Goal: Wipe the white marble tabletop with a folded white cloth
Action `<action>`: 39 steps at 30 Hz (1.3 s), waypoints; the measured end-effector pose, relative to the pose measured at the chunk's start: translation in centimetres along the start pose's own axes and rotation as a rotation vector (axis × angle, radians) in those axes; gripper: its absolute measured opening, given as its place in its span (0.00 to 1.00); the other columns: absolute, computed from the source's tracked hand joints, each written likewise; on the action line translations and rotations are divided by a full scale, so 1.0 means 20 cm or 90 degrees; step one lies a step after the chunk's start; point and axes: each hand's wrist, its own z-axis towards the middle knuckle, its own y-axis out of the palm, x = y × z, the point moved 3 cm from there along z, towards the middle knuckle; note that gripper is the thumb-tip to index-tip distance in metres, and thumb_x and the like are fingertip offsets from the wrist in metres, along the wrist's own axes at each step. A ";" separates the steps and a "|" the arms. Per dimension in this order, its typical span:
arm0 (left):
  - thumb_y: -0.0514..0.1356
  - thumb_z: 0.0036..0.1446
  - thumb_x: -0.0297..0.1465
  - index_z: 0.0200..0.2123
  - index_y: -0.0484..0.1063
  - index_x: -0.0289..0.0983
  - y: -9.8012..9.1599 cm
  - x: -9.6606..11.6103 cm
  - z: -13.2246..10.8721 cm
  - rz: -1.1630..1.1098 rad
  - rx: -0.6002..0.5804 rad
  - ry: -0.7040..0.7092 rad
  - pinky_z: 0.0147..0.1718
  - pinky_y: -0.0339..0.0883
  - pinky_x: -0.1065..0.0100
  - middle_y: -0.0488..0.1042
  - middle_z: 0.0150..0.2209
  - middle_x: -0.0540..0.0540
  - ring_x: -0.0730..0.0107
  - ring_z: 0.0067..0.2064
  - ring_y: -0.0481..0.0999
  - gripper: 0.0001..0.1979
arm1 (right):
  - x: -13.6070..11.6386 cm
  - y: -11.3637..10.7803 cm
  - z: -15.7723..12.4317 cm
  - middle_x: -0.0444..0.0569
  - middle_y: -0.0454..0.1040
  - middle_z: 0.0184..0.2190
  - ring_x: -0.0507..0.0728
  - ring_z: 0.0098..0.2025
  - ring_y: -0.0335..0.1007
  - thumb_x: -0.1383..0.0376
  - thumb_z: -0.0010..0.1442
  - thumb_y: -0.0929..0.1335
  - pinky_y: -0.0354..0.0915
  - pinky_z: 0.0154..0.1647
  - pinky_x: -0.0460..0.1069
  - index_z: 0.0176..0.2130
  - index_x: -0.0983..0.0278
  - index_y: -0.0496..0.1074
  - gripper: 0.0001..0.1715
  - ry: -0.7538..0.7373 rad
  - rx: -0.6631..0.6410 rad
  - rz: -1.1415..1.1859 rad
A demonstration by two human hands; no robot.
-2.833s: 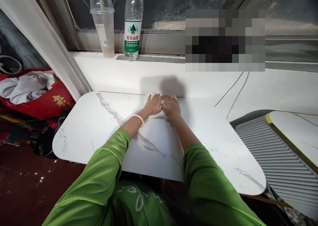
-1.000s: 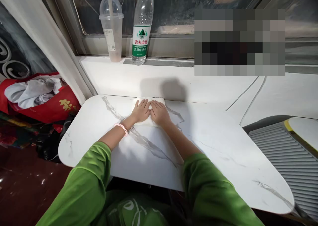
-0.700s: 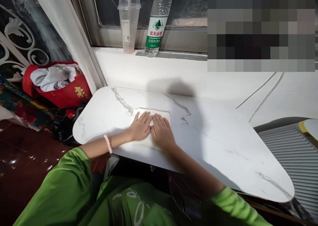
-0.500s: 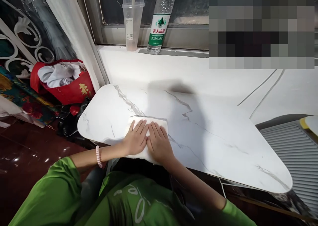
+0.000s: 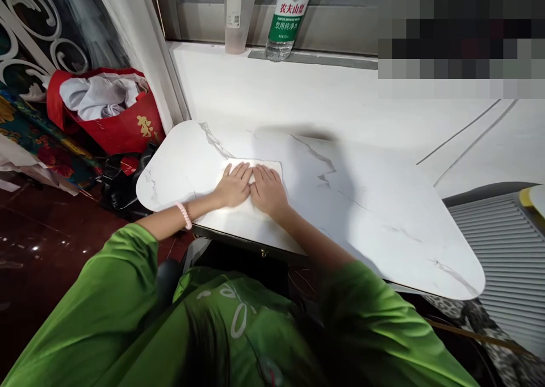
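The white cloth [image 5: 243,206] has been shifted away from the person: half a second ago its near side was lying right along the front edge of the table [image 5: 404,205], whereas now a strip of bare tabletop is left between the two. It had been seen earlier up against the white wall [image 5: 306,100] at the back, so a back-and-forth rubbing of the surface is suggested, with a pass outward apparently being made over ground already covered; the right-hand part of the tabletop lies well apart from the cloth. Nothing is gripped. The left hand [image 5: 233,187], with a pink bracelet [image 5: 184,215] worn at its wrist, is laid palm down on the cloth, its fingers [image 5: 240,170] stretched out flat and slightly parted. The right hand [image 5: 269,189] is set just beside it, likewise flattened, its fingers extended and held closer together. The cloth seems to be pressed down rather than pinched, though the undersides of both hands are hidden. The bottle [image 5: 286,29] and the plastic cup [image 5: 238,24] are left standing on the ledge, their tops now cut off by the frame.
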 end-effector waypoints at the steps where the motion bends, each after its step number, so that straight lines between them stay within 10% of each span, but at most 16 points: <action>1: 0.45 0.63 0.29 0.65 0.54 0.24 0.00 -0.04 0.06 -0.002 0.006 0.000 0.67 0.39 0.49 0.54 0.68 0.33 0.53 0.69 0.51 0.28 | 0.03 0.02 0.06 0.65 0.66 0.60 0.67 0.63 0.59 0.69 0.62 0.54 0.51 0.64 0.61 0.58 0.78 0.65 0.30 0.003 -0.002 0.003; 11: 0.45 0.63 0.27 0.64 0.55 0.25 0.03 -0.35 0.68 -0.042 0.027 0.017 0.66 0.40 0.52 0.55 0.68 0.34 0.56 0.69 0.52 0.27 | 0.39 0.25 0.62 0.64 0.67 0.59 0.66 0.63 0.58 0.70 0.62 0.54 0.52 0.62 0.61 0.57 0.75 0.64 0.28 0.038 0.017 -0.002; 20: 0.45 0.64 0.28 0.65 0.56 0.29 0.03 -0.45 0.88 -0.068 0.040 0.033 0.66 0.41 0.52 0.56 0.67 0.36 0.57 0.69 0.53 0.26 | 0.47 0.26 0.78 0.64 0.71 0.56 0.64 0.60 0.62 0.72 0.59 0.55 0.54 0.61 0.60 0.55 0.73 0.67 0.27 0.090 0.056 0.010; 26: 0.45 0.65 0.29 0.65 0.55 0.26 0.03 -0.41 0.63 -0.045 0.035 -0.009 0.67 0.38 0.49 0.53 0.68 0.33 0.54 0.69 0.50 0.27 | 0.30 0.21 0.62 0.64 0.64 0.62 0.63 0.65 0.56 0.70 0.63 0.54 0.49 0.65 0.61 0.60 0.76 0.63 0.29 0.045 0.010 0.013; 39: 0.43 0.66 0.31 0.65 0.53 0.21 -0.07 -0.13 -0.46 0.010 0.036 0.003 0.67 0.37 0.46 0.52 0.68 0.28 0.47 0.70 0.48 0.29 | -0.43 -0.03 -0.14 0.66 0.60 0.64 0.67 0.68 0.50 0.65 0.66 0.54 0.45 0.69 0.62 0.62 0.82 0.60 0.32 -0.076 -0.015 0.037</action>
